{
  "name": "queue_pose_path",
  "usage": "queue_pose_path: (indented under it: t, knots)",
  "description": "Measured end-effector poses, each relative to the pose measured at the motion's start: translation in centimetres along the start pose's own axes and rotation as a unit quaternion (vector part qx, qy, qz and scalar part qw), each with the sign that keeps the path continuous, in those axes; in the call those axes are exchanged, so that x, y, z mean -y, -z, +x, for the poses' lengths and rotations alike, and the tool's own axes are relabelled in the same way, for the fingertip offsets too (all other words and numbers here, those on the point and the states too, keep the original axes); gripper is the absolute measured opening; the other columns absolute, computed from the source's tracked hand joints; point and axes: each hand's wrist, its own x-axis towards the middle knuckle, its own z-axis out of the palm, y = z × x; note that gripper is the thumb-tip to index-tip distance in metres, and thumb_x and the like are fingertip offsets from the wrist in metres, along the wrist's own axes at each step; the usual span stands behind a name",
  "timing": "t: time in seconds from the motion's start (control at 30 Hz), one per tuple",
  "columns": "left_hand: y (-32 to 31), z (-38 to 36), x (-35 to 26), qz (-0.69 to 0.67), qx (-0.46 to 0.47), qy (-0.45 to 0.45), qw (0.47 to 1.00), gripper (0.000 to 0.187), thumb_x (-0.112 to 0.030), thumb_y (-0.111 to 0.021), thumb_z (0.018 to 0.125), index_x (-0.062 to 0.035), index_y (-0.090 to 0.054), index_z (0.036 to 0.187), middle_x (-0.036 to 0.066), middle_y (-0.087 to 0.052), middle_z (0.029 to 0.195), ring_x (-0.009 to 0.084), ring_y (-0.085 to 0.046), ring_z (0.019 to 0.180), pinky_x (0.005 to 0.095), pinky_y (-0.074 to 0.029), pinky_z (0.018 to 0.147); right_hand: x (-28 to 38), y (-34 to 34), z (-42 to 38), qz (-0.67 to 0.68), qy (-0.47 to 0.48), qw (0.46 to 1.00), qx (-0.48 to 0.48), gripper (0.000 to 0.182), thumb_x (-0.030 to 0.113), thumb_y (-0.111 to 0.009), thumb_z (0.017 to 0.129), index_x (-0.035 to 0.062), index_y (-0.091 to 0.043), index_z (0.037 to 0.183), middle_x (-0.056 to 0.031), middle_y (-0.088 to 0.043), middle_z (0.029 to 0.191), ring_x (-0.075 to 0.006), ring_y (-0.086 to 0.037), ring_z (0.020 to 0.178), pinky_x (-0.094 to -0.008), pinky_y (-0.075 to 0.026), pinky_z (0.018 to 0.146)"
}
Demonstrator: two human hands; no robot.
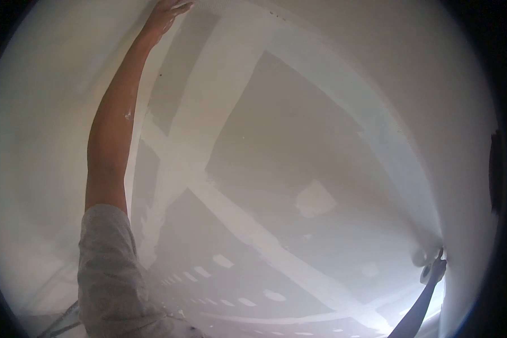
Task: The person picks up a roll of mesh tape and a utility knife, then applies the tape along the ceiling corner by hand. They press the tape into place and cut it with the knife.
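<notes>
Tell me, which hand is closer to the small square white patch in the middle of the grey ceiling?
Right. The right hand is low at the wall corner, right of and below the square white patch. The left hand is pressed flat against the ceiling at the top, far up and left of it.

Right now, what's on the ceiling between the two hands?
In the head view, grey drywall crossed by white plaster bands lies between the left hand and right hand.

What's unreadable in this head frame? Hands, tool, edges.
- Left hand: fingertips cut off by the top edge, head view; contact with the drywall unclear.
- Right hand: small and hazy by the corner; the round thing at it can't be identified, nor the grip.
- Grey sleeve: runs out the bottom edge.
- Dark shape at right: cropped by the lens vignette.
</notes>
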Motion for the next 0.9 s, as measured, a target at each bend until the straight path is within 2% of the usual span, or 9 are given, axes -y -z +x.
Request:
queue_pose_path:
  t: [0.07,0.13,0.17,0.3,0.43,0.53,0.63,0.7,0.9]
  knots:
    - [-0.7,-0.9,-1.8,-0.045,0.002,0.009,0.999,0.030,-0.018,-0.067,0.095,0.0000,-0.065,0.118,0.006,-0.066,0.116,0.0201,-0.057,0.117,0.0328,-0.040,0.105,0.4,1.5,-0.4,-0.024,0.015,1.000,0.001,0.065,0.021,-0.046,0.102,0.0426,-0.020,0.158,-0.0171,-0.061,0.087,-0.0332,-0.066,0.078,-0.0472,-0.054,0.066]
    - [-2.6,-2.4,-6.1,0.000,-0.129,0.142,0.981,0.028,-0.018,-0.067,0.095,-0.0020,-0.065,0.118,0.006,-0.065,0.119,0.0207,-0.057,0.119,0.0342,-0.038,0.109,1.3,3.9,-0.9,-0.046,0.027,0.999,0.003,0.063,0.019,-0.044,0.101,0.0422,-0.025,0.157,-0.0182,-0.061,0.091,-0.0372,-0.065,0.080,-0.0514,-0.052,0.068]
    - [-2.4,-2.0,-5.1,0.000,-0.129,0.140,0.982,0.028,-0.018,-0.067,0.095,-0.0020,-0.065,0.118,0.006,-0.065,0.119,0.0207,-0.057,0.119,0.0342,-0.038,0.109,1.9,6.0,-1.1,0.069,-0.048,0.995,0.043,0.049,0.045,-0.038,0.100,0.0221,-0.042,0.143,-0.0217,-0.064,0.097,-0.0387,-0.067,0.088,-0.0509,-0.054,0.076]
    - [-1.6,-2.1,-1.1,-0.061,-0.083,-0.004,0.995,0.026,-0.019,-0.065,0.096,-0.0049,-0.063,0.118,0.007,-0.063,0.121,0.0263,-0.059,0.119,0.0395,-0.042,0.108,3.8,11.6,-2.1,0.223,-0.221,0.945,0.091,0.098,0.081,-0.025,0.092,-0.0066,-0.064,0.111,-0.0273,-0.067,0.111,-0.0423,-0.067,0.101,-0.0529,-0.054,0.089]
    - [-0.8,-2.7,-0.9,-0.117,-0.077,-0.051,0.989,0.029,-0.008,-0.064,0.093,-0.0027,-0.064,0.122,0.006,-0.065,0.118,0.0198,-0.060,0.117,0.0350,-0.046,0.105,2.2,5.4,-0.8,0.239,-0.207,0.946,0.065,0.088,0.077,-0.030,0.094,-0.0034,-0.064,0.109,-0.0296,-0.066,0.113,-0.0492,-0.063,0.103,-0.0604,-0.048,0.087]
    - [-0.2,-3.3,1.8,-0.086,-0.091,0.003,0.992,0.035,-0.009,-0.057,0.096,-0.0005,-0.056,0.130,0.009,-0.063,0.128,0.0176,-0.057,0.124,0.0325,-0.045,0.107,2.1,6.2,-1.2,0.130,-0.087,0.986,0.063,0.087,0.077,-0.033,0.094,-0.0021,-0.064,0.111,-0.0299,-0.067,0.107,-0.0488,-0.063,0.103,-0.0599,-0.047,0.089]
    - [-0.6,-4.0,2.9,-0.175,-0.139,0.015,0.974,0.040,-0.008,-0.055,0.093,0.0015,-0.055,0.132,0.014,-0.063,0.129,0.0260,-0.061,0.121,0.0384,-0.044,0.111,2.6,7.1,-1.2,0.183,-0.225,0.956,0.049,0.083,0.077,-0.028,0.095,0.0087,-0.065,0.124,-0.0220,-0.069,0.096,-0.0400,-0.069,0.092,-0.0537,-0.054,0.082]
    - [-1.0,-4.0,2.5,-0.197,-0.126,-0.012,0.972,0.035,-0.010,-0.058,0.094,0.0011,-0.057,0.128,0.013,-0.065,0.124,0.0243,-0.063,0.116,0.0379,-0.046,0.108,3.1,9.7,-1.7,0.232,-0.226,0.944,0.070,0.091,0.082,-0.035,0.090,-0.0028,-0.065,0.103,-0.0273,-0.069,0.104,-0.0442,-0.067,0.099,-0.0573,-0.049,0.089]
    - [-2.3,-1.5,1.8,-0.198,-0.203,0.058,0.957,0.023,-0.009,-0.061,0.096,0.0003,-0.061,0.117,0.012,-0.067,0.117,0.0209,-0.065,0.109,0.0334,-0.049,0.100,2.5,9.2,-2.0,0.202,-0.185,0.959,0.069,0.091,0.082,-0.032,0.090,-0.0013,-0.067,0.101,-0.0267,-0.069,0.104,-0.0444,-0.067,0.098,-0.0543,-0.051,0.088]
